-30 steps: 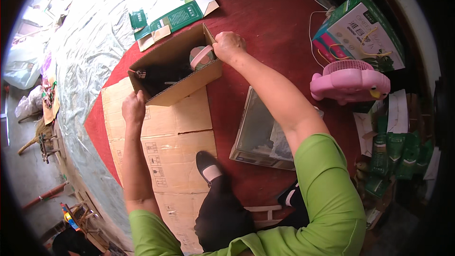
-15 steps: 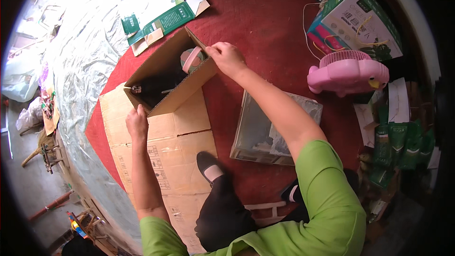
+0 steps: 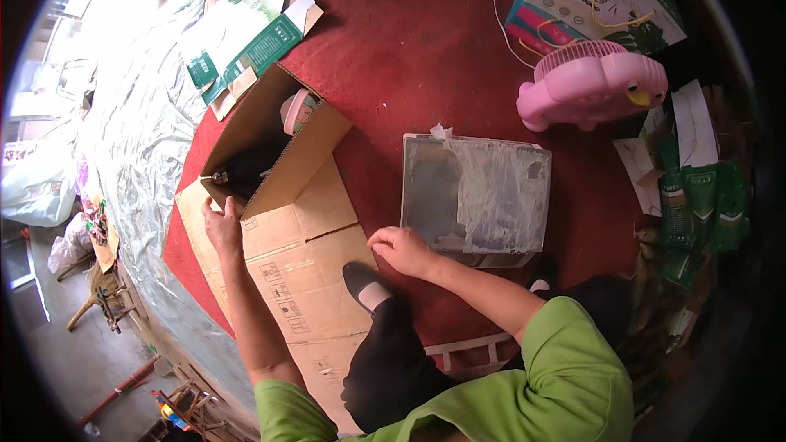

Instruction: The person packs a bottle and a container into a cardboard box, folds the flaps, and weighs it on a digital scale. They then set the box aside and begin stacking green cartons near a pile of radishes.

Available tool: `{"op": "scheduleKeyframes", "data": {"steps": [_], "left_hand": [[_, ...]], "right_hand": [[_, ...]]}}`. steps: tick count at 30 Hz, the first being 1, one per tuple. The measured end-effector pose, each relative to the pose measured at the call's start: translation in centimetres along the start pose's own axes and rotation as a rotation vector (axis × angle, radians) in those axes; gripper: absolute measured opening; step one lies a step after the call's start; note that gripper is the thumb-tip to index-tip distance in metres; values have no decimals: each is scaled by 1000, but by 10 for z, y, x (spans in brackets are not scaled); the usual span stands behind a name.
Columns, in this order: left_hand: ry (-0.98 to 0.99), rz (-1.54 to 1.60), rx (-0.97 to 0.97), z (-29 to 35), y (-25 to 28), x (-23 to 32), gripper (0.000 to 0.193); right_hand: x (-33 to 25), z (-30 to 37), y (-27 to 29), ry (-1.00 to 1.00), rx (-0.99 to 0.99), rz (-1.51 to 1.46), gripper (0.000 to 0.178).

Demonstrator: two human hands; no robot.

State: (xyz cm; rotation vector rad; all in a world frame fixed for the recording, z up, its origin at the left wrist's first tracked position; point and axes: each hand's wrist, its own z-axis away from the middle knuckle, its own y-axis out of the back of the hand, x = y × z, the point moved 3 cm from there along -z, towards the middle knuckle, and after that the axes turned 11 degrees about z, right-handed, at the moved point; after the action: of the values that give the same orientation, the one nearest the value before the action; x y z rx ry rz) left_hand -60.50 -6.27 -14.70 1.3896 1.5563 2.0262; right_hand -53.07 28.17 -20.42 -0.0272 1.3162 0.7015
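An open brown cardboard box (image 3: 307,155) stands tilted at the left, partly on a flattened cardboard sheet (image 3: 307,278). My left hand (image 3: 223,229) pinches the box's near corner. Inside lie dark items, hard to make out, and a round pink-and-green object (image 3: 298,112) near the far right wall. My right hand (image 3: 403,251) is off the box, its fingers curled with nothing visible in them. It hovers beside a greyish clear plastic bin (image 3: 434,188) whose top is partly covered with torn whitish film.
A pink animal-shaped fan (image 3: 594,90) stands on the red floor covering (image 3: 393,49), before a printed carton (image 3: 602,0) with rope handles. Green packets (image 3: 700,205) lie at the right. An unfolded green-and-white carton (image 3: 262,45) and plastic sheeting (image 3: 143,123) are at the left.
My right hand has let go of the box's far right corner and come back toward me, next to the bin. My left hand stays on the box, and the view has shifted slightly.
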Motion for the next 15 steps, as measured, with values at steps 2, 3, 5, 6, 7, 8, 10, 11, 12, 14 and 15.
{"op": "scheduleKeyframes", "data": {"steps": [2,3,5,6,7,8,10,11,12,14,15], "left_hand": [[-36,62,48,-15,-2,-36,47],[-36,64,35,-11,-8,-26,47],[153,235,-124,4,-13,3,38],[130,326,-122,3,-10,4,28],[137,319,-117,3,-8,1,28],[94,319,-118,3,-7,-2,24],[36,298,-95,2,-5,-2,17],[39,300,-93,4,-6,1,17],[41,329,-109,6,-7,3,18],[47,346,-141,5,-13,2,19],[54,341,-130,4,-10,-2,19]], "right_hand": [[-3,0,-3,40,18,-15,15],[6,-1,-2,48,49,2,14],[15,-23,16,133,187,21,11],[8,-40,28,142,248,43,9],[-2,-57,43,177,300,122,10],[-15,-75,55,150,344,157,13],[-45,-111,79,245,432,298,28],[-56,-127,86,281,474,389,33],[-64,-143,88,318,513,479,37],[-70,-174,92,322,504,543,43],[-80,-182,89,334,490,594,49]]}}
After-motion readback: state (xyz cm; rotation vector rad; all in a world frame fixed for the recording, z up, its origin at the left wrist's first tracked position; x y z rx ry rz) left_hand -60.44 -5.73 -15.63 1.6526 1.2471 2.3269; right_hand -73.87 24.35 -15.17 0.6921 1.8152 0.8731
